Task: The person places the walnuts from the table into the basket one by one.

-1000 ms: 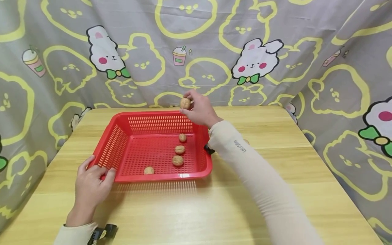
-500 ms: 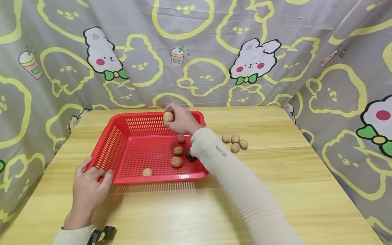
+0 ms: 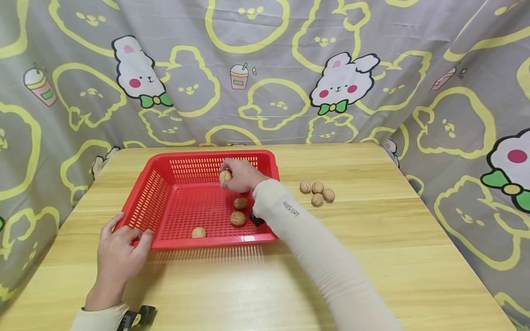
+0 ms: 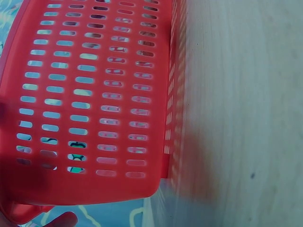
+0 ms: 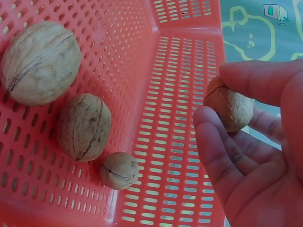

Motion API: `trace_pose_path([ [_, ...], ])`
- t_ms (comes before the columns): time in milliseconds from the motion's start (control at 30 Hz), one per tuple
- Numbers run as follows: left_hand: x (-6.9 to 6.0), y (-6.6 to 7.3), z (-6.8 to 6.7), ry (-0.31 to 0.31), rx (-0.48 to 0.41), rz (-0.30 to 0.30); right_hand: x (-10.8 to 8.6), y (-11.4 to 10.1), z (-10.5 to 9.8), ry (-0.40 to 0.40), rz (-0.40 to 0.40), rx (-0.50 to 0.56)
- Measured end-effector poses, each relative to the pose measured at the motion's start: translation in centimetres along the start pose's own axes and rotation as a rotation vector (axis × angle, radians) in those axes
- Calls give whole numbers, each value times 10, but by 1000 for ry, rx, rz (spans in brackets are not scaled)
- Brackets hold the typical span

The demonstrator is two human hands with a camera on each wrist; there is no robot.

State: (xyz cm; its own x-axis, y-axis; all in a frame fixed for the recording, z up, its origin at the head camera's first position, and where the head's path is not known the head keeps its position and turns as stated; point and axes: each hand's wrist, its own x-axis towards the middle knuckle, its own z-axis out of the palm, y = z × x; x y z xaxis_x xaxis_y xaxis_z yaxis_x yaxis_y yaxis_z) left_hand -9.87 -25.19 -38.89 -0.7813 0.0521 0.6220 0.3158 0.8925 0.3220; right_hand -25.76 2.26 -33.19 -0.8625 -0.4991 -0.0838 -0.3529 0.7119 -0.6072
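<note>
My right hand (image 3: 243, 175) pinches a walnut (image 3: 225, 176) between thumb and fingers, inside the red basket (image 3: 194, 242) near its back wall. The right wrist view shows that walnut (image 5: 229, 105) in the fingertips, above the basket's slotted side. Three walnuts lie in a row on the basket floor in that view, the largest (image 5: 41, 63) at upper left; in the head view my hand hides the rearmost. A walnut (image 3: 198, 232) rests by the near wall. My left hand (image 3: 121, 256) grips the basket's near left corner; few of its fingers show in the left wrist view.
Several walnuts (image 3: 317, 187) sit in a cluster on the wooden table (image 3: 364, 257), right of the basket. Behind the table hangs a grey patterned curtain (image 3: 273, 59), which also runs down both sides.
My right hand has moved left and then down into the basket with its walnut. The cluster on the table, hidden by the sleeve at first, now shows. My left hand keeps its grip.
</note>
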Motion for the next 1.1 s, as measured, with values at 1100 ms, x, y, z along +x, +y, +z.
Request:
trace_pose_path([
  [1100, 0, 2, -3, 3, -9, 7, -24, 13, -41, 177, -39, 85],
])
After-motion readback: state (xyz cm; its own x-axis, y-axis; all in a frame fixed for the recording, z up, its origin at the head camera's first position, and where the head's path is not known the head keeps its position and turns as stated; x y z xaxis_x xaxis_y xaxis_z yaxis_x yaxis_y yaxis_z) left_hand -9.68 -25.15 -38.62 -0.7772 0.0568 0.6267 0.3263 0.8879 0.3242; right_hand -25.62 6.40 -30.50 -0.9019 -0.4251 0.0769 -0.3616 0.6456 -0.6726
